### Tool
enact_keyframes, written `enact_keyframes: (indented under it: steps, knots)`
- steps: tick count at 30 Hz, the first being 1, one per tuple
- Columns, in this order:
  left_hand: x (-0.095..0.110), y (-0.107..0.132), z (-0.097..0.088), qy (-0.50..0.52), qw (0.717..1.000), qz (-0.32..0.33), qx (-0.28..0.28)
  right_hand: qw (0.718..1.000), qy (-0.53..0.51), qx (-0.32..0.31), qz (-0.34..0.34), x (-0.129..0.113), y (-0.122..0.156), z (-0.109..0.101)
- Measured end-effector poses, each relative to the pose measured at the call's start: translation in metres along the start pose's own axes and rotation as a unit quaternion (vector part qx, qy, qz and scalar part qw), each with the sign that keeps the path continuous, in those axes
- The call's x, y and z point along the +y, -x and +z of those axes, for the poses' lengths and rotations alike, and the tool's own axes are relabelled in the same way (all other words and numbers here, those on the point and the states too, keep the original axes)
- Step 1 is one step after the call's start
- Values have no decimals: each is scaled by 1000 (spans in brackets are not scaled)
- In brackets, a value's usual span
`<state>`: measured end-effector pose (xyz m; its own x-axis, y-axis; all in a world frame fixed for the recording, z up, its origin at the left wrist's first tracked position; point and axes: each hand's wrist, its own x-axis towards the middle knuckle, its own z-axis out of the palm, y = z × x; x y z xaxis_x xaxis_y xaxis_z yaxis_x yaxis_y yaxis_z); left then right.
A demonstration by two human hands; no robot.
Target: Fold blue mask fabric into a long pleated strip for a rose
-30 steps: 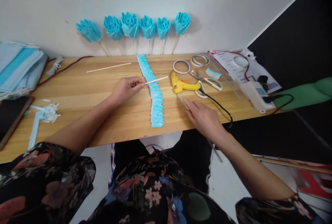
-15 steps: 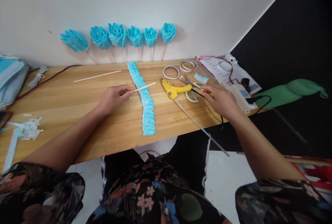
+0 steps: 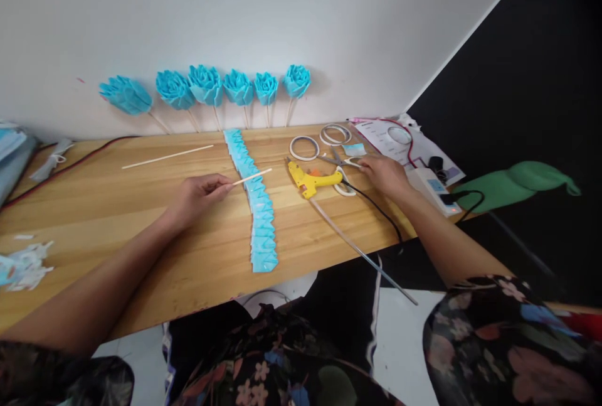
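Note:
My left hand is closed in a pinch on a thin pale wooden stick. The stick's free end lies across a long pleated light-blue strip on the table. At the right, the fingers of my right hand are closed on one handle of the scissors, which lie with blades pointing left. Just in front of the scissors rests a yellow glue gun with a long clear glue stick in it. A small blue piece sits beside the scissors.
Several blue flowers on sticks lean against the wall. Tape rolls lie behind the glue gun. Another wooden stick is at the left, near white scraps. A power strip and green bundle are at the right.
My right hand has moved away from above the glue gun's cord and back onto the scissors' handle. My left hand keeps hold of the stick. The view has tilted slightly up.

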<state>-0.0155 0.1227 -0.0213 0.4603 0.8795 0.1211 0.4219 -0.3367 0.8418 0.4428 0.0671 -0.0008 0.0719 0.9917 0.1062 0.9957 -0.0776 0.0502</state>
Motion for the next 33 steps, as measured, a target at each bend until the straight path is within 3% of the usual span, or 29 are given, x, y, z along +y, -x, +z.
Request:
enact_keyframes:
  steps: [9, 15, 20, 26, 30, 33]
  knots:
    - [7, 1, -2, 2, 1000, 6, 6, 999, 13, 24, 20, 8, -41, -2]
    - [16, 2, -3, 8, 1000, 1, 6, 995, -73, 71, 16, -23, -38, -29]
    - [12, 0, -4, -11, 1000, 27, 12, 973, -190, 108, -80, -78, -5, -57]
    - [9, -1, -3, -16, 999, 42, 16, 946, -117, 96, -287, -126, 67, -58]
    - [13, 1, -3, -26, 999, 41, 16, 932, -104, 69, -342, -133, 101, -53]
    - [14, 1, -2, -33, 999, 35, 15, 942, -121, 62, -306, -116, 100, -52]
